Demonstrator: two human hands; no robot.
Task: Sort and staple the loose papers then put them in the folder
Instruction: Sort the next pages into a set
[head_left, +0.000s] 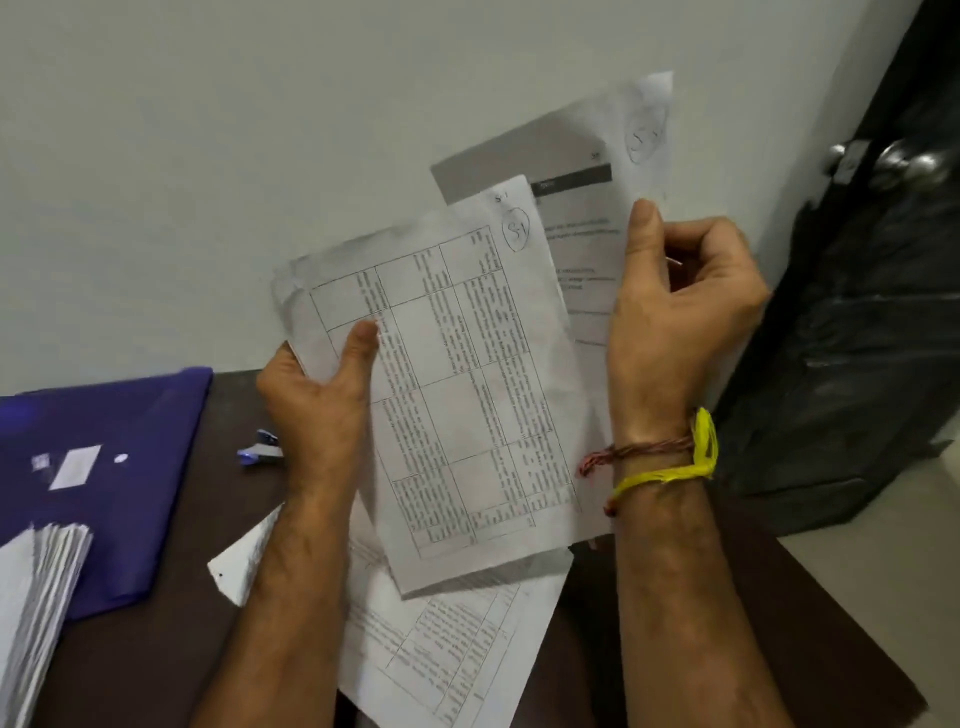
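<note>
A pale wall (260, 156) fills the upper part of the view, and a black door (872, 312) with a round metal knob (906, 165) stands at the right. Below lies the dark brown counter (156, 649). On its left side rests a blue folder (104, 467) bearing a white label, with a thick stack of papers (36, 597) overlapping its near left corner. More loose sheets (447, 649) with printed tables lie on the counter between the 2 forearms.

Held up over the counter are 2 pages. The front table sheet (457, 389), marked with a circled note at its top corner, is in the grip of the left hand (317, 395), thumb pressed on its face and fingers hidden behind. The back sheet (582, 218), with a grey header band, is pinched at its edge by the right hand (675, 322), thumb flat on the paper and fingers curled behind it. The right wrist wears a yellow thread band (675, 467) and a reddish braided one.

A small blue stapler (262, 449) lies on the counter just beside the left wrist, near the folder.
</note>
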